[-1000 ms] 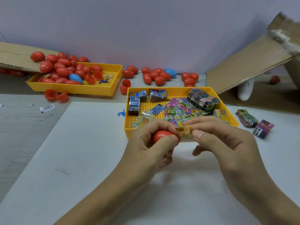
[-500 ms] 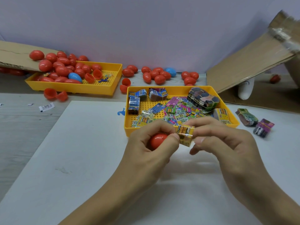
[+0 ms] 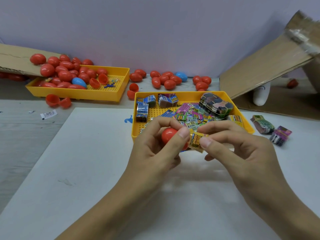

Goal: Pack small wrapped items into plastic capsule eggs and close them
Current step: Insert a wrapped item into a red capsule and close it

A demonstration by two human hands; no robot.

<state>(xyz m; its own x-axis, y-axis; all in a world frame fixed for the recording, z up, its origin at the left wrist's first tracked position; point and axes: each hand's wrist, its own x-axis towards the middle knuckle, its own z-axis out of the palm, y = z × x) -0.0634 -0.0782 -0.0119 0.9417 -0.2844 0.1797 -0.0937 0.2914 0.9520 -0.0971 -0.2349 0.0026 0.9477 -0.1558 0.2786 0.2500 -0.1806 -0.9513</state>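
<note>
I have my left hand (image 3: 154,146) curled round a red capsule half (image 3: 168,135), thumb and fingers gripping its rim so the open side faces my right hand. My right hand (image 3: 242,149) pinches a small yellow wrapped item (image 3: 196,140) between thumb and forefinger, and the item sits right at the mouth of the half, touching my left thumb. I judge this as the loading step: the packet is at the opening but not yet seated inside (how much of it has entered I cannot tell, since my left thumb hides the rim).

The next move, as I read it, calls for a push of the packet into the half, folding or turning it if the corners catch, and then a matching half to cap it. I cannot see a second half in either hand; loose red halves (image 3: 58,101) lie well off to the left of my left hand, beside the far yellow tray (image 3: 119,94) of eggs.

Just beyond both hands sits the near yellow tray (image 3: 134,122) with more wrapped items (image 3: 188,115). A few closed red eggs (image 3: 164,80) lie further back on the counter (image 3: 86,153), and two bundles (image 3: 271,130) rest to the right of my right hand.
</note>
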